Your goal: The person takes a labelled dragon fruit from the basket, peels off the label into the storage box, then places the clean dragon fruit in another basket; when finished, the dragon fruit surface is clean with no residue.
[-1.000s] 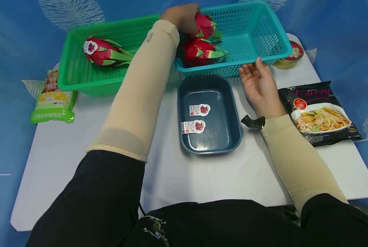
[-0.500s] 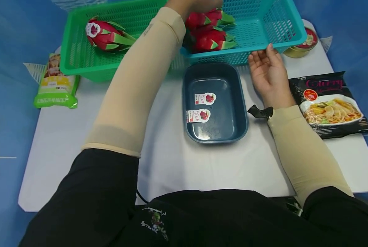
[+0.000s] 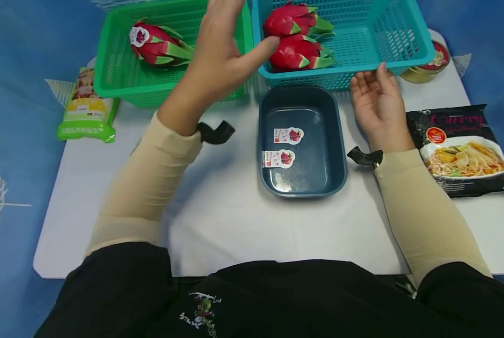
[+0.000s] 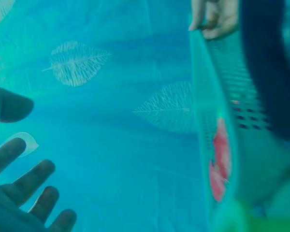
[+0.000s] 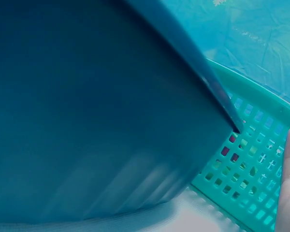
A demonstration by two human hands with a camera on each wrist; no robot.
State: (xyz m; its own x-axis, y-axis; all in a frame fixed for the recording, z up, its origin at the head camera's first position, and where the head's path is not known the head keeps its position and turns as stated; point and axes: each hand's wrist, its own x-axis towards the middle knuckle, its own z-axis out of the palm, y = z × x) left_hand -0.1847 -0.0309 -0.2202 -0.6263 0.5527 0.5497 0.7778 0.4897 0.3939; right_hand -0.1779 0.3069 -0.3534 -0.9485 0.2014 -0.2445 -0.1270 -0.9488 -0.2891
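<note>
Two red dragon fruits with green scales, the upper fruit (image 3: 292,19) and lower fruit (image 3: 298,52), lie side by side in the turquoise basket (image 3: 349,75). A third dragon fruit (image 3: 155,47), with a round sticker, lies in the green basket (image 3: 133,96). My left hand (image 3: 218,61) is raised over the green basket, fingers spread and nothing held; its upper fingers run out of the head view. Palm up, my right hand (image 3: 376,103) has its fingertips at the turquoise basket's front rim. Its thumb points up to the rim, with the fingers loosely bent beside it.
A dark blue tub (image 3: 311,180) with two dragon fruit labels inside stands before the turquoise basket. A green-and-yellow food packet (image 3: 87,108) lies left, a black curry noodle packet (image 3: 463,150) right. A round tin (image 3: 429,65) sits behind the right hand.
My left hand has left the dragon fruits in the turquoise basket, drawn back to the left and spread its fingers. The right hand stays at the rim. The head view has shifted slightly.
</note>
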